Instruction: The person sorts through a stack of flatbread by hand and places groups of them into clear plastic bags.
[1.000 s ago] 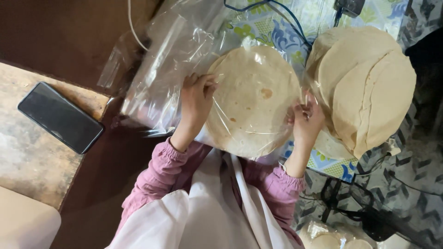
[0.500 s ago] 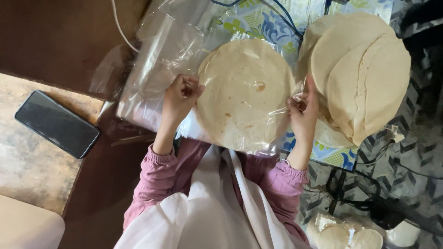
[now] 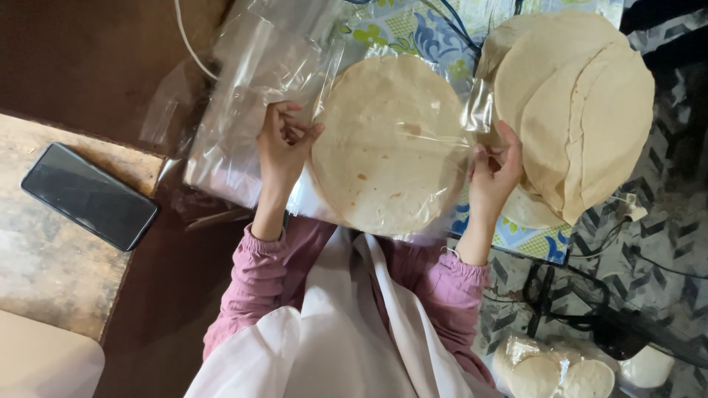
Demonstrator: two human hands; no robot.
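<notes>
Head view, close, straight down

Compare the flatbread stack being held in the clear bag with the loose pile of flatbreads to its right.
The bagged flatbread stack sits inside a clear plastic bag, gripped by the left hand and right hand; the loose flatbread pile lies uncovered and unheld. The bagged stack is neatly aligned, while the loose pile is fanned with offset edges. Both are round, pale and thin.

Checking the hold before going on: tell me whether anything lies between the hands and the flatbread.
Yes: clear plastic film covers the round flatbread. The left hand pinches the film at the flatbread's left edge, the right hand at its right edge, so each grip meets plastic, not bread.
</notes>
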